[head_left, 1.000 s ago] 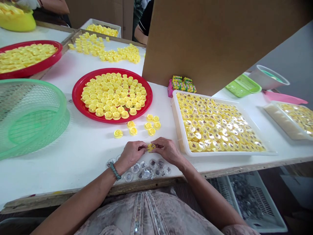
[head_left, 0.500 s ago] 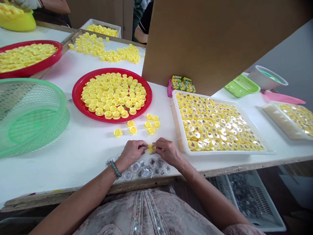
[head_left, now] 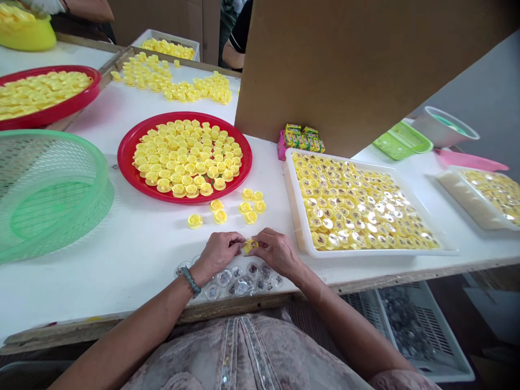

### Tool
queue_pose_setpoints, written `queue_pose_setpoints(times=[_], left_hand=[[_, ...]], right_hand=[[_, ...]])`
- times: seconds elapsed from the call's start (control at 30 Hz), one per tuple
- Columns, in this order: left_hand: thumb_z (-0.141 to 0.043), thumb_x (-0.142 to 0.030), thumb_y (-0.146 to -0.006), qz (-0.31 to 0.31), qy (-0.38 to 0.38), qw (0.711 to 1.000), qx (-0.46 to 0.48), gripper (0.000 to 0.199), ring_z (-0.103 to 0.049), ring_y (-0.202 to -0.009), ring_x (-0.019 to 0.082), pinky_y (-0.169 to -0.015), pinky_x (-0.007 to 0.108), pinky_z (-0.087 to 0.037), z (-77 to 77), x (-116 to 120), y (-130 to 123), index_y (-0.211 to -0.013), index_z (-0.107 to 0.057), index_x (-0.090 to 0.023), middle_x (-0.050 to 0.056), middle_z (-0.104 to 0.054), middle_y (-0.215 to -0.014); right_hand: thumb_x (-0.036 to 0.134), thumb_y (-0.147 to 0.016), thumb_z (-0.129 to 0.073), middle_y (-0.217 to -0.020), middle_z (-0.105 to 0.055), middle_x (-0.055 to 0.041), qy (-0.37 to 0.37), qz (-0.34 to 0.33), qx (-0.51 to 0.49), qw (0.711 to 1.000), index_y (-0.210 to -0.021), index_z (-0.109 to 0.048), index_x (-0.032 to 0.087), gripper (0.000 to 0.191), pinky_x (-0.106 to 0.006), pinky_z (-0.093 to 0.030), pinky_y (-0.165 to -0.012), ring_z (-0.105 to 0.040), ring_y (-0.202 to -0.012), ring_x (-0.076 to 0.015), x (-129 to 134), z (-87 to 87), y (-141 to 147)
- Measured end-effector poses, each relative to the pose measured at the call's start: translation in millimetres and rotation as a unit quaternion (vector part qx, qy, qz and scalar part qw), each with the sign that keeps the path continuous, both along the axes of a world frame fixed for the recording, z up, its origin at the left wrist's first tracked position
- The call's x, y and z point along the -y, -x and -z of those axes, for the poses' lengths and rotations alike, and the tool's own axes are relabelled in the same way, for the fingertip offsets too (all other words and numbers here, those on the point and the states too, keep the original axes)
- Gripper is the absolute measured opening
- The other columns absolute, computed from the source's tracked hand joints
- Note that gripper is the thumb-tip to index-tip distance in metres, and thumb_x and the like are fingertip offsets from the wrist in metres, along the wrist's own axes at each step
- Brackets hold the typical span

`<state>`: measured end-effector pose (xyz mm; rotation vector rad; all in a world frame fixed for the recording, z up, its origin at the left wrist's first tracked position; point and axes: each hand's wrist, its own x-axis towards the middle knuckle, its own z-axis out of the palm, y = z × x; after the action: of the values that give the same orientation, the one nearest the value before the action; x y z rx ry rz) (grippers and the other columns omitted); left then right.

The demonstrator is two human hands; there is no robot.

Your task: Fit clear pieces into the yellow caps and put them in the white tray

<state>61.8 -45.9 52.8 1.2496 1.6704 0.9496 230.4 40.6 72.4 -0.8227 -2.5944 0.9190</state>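
Between the fingertips of both hands is a small yellow plastic cup-shaped piece (head_left: 250, 246) with a dark print on its face. My left hand (head_left: 220, 251), with a bead bracelet at its wrist, pinches the piece from the left. From the right, my right hand (head_left: 278, 251) grips it with thumb and fingers. Clear round discs with dark prints (head_left: 244, 285) lie just below the hands, some partly hidden by the left wrist. Several loose yellow cup pieces (head_left: 245, 208) sit on the white table beyond the hands.
A red tray (head_left: 125, 162) of yellow pieces stands ahead, a white tray (head_left: 298, 216) of printed ones to the right. At left is a green basket (head_left: 91, 216). A brown board (head_left: 325, 70) rises behind. A co-worker's gloved hand (head_left: 46, 5) is at far left.
Both hands stay on the yellow piece, with only a slight shift of the fingers. The whole view has moved a little.
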Motion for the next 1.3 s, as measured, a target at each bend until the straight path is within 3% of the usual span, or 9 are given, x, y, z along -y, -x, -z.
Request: queue_pose_setpoints(times=[0.27, 0.5, 0.63, 0.87, 1.07, 1.17, 1.3], left_hand=[[-0.052, -0.017, -0.074, 0.005, 0.002, 1.000, 0.012, 0.019, -0.063, -0.062, 0.012, -0.061, 0.022, -0.046, -3.8, 1, -2, -0.080, -0.069, -0.019, 0.001, -0.071, -0.074], [-0.060, -0.024, -0.071, -0.023, 0.054, 0.986, 0.154, 0.012, -0.064, -0.064, 0.015, -0.063, 0.027, -0.051, -1.7, -2, -3, -0.076, -0.065, -0.015, 0.003, -0.069, -0.070], [-0.067, -0.030, -0.066, -0.037, 0.095, 0.960, 0.261, 0.023, -0.065, -0.068, 0.016, -0.070, 0.031, -0.053, -2.9, -5, -6, -0.082, -0.063, -0.015, 0.004, -0.069, -0.075], [-0.075, -0.029, -0.056, -0.085, 0.148, 0.952, 0.256, 0.028, -0.063, -0.054, 0.016, -0.058, 0.032, -0.054, 1.2, -13, -11, -0.073, -0.059, -0.015, 0.000, -0.064, -0.062], [-0.077, -0.033, -0.051, -0.092, 0.175, 0.947, 0.254, 0.036, -0.063, -0.055, 0.016, -0.058, 0.029, -0.054, -2.8, -13, -11, -0.075, -0.057, -0.016, 0.000, -0.066, -0.063], [-0.076, -0.039, -0.052, -0.071, 0.174, 0.951, 0.246, 0.039, -0.064, -0.057, 0.016, -0.057, 0.026, -0.052, -2.5, -12, -10, -0.078, -0.056, -0.017, 0.000, -0.067, -0.064], [-0.072, -0.050, -0.052, -0.047, 0.177, 0.964, 0.195, 0.049, -0.064, -0.057, 0.017, -0.055, 0.026, -0.052, -5.0, -12, -6, -0.086, -0.056, -0.018, 0.000, -0.068, -0.064]], right_hand=[[0.018, -0.074, -0.070, -0.074, -0.057, -0.0013, -0.091, -0.063, 0.138, 0.984, -0.073, -0.065, 0.016, 0.005, -0.022, -0.037, -0.062, -0.056, -0.072, -0.0132, -2, -18.3, 11], [0.019, -0.074, -0.069, -0.076, -0.058, -0.0034, -0.159, -0.133, 0.209, 0.956, -0.071, -0.061, 0.015, 0.009, -0.024, -0.035, -0.060, -0.054, -0.070, -0.0146, -3, -24.9, 21], [0.020, -0.074, -0.069, -0.074, -0.057, -0.0018, -0.133, -0.120, 0.179, 0.967, -0.070, -0.061, 0.015, 0.011, -0.022, -0.035, -0.059, -0.054, -0.069, -0.0127, -6, -22.4, 18], [0.020, -0.073, -0.071, -0.077, -0.058, 0.0001, -0.054, -0.116, 0.128, 0.984, -0.076, -0.063, 0.014, 0.011, -0.019, -0.037, -0.060, -0.054, -0.068, -0.0099, -14, -15.8, 16], [0.018, -0.076, -0.064, -0.070, -0.055, 0.0000, -0.088, -0.101, 0.146, 0.980, -0.066, -0.059, 0.014, 0.012, -0.020, -0.036, -0.058, -0.052, -0.064, -0.0102, -7, -22.7, 15], [0.016, -0.079, -0.058, -0.076, -0.057, -0.0011, -0.127, -0.087, 0.135, 0.979, -0.072, -0.058, 0.016, 0.006, -0.020, -0.037, -0.060, -0.054, -0.070, -0.0112, 2, -19.8, 7], [0.026, -0.080, -0.057, -0.083, -0.060, -0.0026, -0.155, -0.022, 0.100, 0.983, -0.084, -0.059, 0.017, 0.009, -0.021, -0.041, -0.065, -0.057, -0.077, -0.0135, 16, -13.3, -3]])
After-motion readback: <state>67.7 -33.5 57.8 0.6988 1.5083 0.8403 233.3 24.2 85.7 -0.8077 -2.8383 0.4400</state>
